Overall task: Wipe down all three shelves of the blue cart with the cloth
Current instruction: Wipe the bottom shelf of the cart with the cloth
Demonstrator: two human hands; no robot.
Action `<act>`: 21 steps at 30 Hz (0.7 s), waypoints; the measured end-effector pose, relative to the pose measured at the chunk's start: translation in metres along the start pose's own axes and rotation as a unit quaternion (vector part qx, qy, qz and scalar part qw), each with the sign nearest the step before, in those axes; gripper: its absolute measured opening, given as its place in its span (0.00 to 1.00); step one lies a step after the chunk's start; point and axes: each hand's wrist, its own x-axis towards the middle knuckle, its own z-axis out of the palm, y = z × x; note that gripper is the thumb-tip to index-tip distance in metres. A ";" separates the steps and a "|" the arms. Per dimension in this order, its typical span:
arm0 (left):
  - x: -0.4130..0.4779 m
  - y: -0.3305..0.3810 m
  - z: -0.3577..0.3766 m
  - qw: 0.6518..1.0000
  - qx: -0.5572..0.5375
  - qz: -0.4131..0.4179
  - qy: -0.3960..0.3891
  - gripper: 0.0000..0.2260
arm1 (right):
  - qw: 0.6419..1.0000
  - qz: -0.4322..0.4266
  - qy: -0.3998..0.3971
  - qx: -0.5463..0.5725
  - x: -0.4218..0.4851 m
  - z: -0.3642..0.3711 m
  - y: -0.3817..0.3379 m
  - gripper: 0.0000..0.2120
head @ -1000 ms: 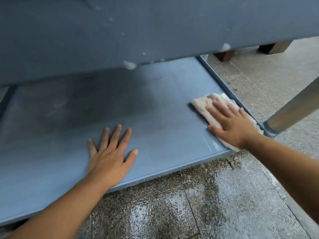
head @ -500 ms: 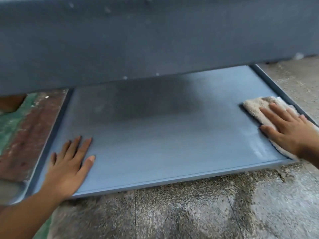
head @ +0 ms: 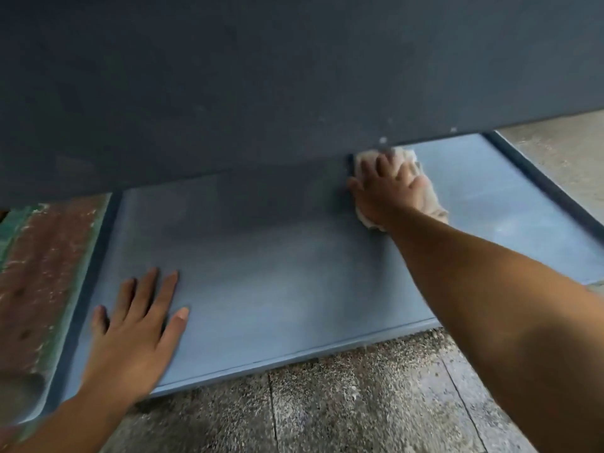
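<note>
The blue cart's bottom shelf (head: 277,276) lies low over the floor, and the underside of the shelf above (head: 261,76) fills the top of the view. A beige cloth (head: 428,197) lies far back on the bottom shelf, right of centre. My right hand (head: 385,188) presses flat on the cloth with fingers spread, its fingertips at the edge of the upper shelf's shadow. My left hand (head: 137,328) rests palm down on the front left of the same shelf, fingers apart, holding nothing.
Wet speckled stone floor (head: 327,403) runs in front of the cart. A rusty red and green surface (head: 42,263) sits just left of the shelf's raised rim. Bare concrete (head: 562,158) lies beyond the right rim.
My right hand has slid the cloth from the front right corner of the shelf toward the back and centre. My left hand stays flat at the front left.
</note>
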 end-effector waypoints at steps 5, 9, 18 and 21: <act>0.001 0.001 -0.001 1.000 -0.002 -0.002 -0.001 0.30 | 0.978 -0.205 0.018 0.025 -0.045 0.040 -0.161 0.23; -0.001 -0.002 -0.002 1.000 -0.007 -0.001 0.004 0.32 | 0.930 -0.351 -0.069 0.077 -0.109 0.074 -0.262 0.30; 0.001 -0.006 0.002 1.000 -0.019 -0.004 0.018 0.29 | 0.940 -0.341 0.001 0.029 -0.073 0.063 -0.167 0.35; 0.002 -0.008 0.005 1.000 -0.014 -0.006 0.021 0.28 | 0.950 -0.311 0.006 -0.020 -0.053 0.039 -0.077 0.36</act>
